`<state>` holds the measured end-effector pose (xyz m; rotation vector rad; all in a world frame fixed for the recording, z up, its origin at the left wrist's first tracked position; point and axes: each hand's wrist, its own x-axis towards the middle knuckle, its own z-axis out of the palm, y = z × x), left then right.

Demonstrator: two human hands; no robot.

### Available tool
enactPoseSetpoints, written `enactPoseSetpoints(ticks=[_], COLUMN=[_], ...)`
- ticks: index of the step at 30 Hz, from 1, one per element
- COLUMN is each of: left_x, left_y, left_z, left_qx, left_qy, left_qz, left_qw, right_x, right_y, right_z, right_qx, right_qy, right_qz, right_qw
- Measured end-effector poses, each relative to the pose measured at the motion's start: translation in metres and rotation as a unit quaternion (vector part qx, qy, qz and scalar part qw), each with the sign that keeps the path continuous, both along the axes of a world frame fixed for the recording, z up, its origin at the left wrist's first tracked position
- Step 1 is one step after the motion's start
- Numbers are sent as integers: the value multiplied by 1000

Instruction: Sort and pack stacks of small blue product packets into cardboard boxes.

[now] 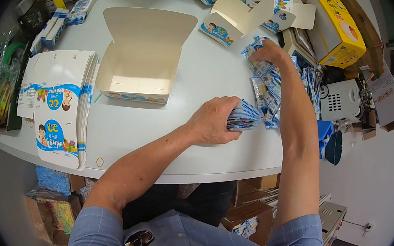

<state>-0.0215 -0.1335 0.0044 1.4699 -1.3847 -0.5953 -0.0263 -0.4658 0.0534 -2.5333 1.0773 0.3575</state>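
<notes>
1. Nearest me, a blue checked shirt (171,241); beneath it, the smooth white rounded table (126,130) over brown cartons.
2. I see an open cardboard box (144,56) mid-table, glossy flat cartons (58,108) stacked left.
3. My left hand (213,121) clenches a sachet bundle (243,116).
4. My right hand (271,50) pinches crinkly loose sachets (265,82) near the table's right edge.

- A white table (126,130) with a rounded edge fills the middle, evenly lit.
- Right of the table, a pale floor (380,175).
- Under the table, brown cartons (247,211).
- Left of the table, dim clutter (0,81).
</notes>
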Motion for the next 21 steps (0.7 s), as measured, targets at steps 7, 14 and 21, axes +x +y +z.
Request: enactPoseSetpoints(ticks=[7,14,21], left_x=[-2,-2,0], left_y=[-1,-3,-1], left_z=[-4,-9,-11], left_qx=[-18,-87,-184], left_qy=[-2,89,66], left_qz=[8,5,-15], left_qw=[1000,992,981], right_x=[-34,-88,-152], right_y=[28,108,167], right_z=[25,57,45], right_qx=[156,155,196], right_qy=[-221,-512,-487], right_qz=[-1,-58,-77], right_qw=[963,843,848])
